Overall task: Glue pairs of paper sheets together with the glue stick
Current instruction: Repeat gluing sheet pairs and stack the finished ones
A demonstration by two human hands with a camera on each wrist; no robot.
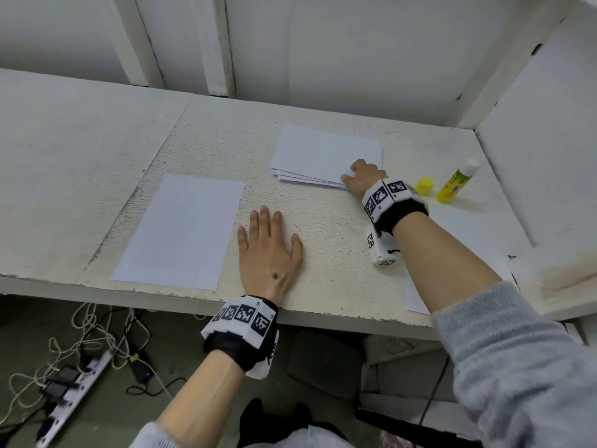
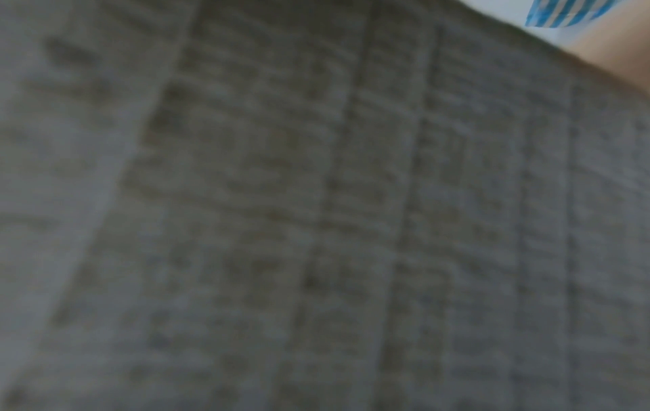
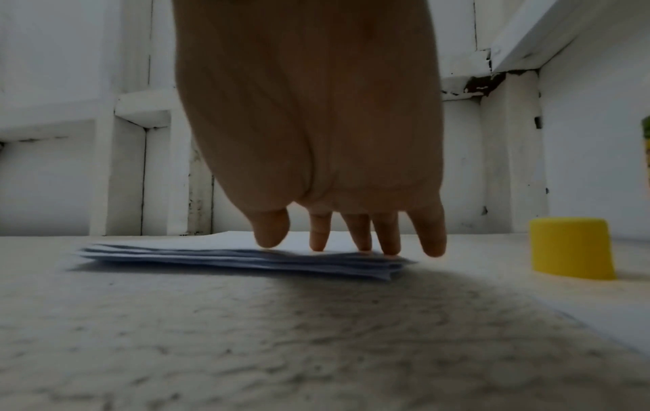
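The glue stick point(image 1: 456, 181) is standing uncapped at three o'clock on the tabletop point(image 1: 323, 240), its cap point(image 1: 424, 186) beside it; gluing looks barely begun; the right hand point(image 1: 363, 174) is pressing spread fingers point(image 3: 387, 236) onto the paper stack point(image 1: 323, 153); the left hand point(image 1: 269, 250) is lying flat, fingers spread, beside a single sheet point(image 1: 181, 231) at nine o'clock.

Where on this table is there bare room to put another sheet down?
Bare tabletop lies left of the single sheet. Another patch sits between left hand and paper stack. It's crowded around right hand, cap and glue stick.
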